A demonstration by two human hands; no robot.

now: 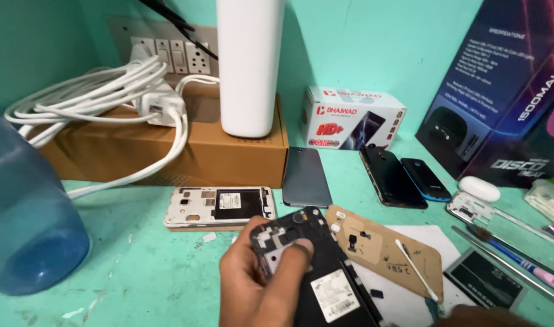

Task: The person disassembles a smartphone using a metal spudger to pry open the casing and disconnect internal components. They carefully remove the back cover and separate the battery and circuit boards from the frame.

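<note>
Bright, even light; slight motion blur

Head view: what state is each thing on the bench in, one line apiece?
Black phone: back cover off, held in the left hand.
White phone: back cover off, lying flat.
Grey phone: face down, leaning on the cardboard box.
White charger: plugged into the wall socket.
Right hand: barely in view.

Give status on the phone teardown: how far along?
Done: back cover is off the black phone, internals exposed; a white opened phone lies apart. In hand: left hand holds the black phone, thumb on its frame. Left: battery sits out on the table; right hand barely in view.
</note>
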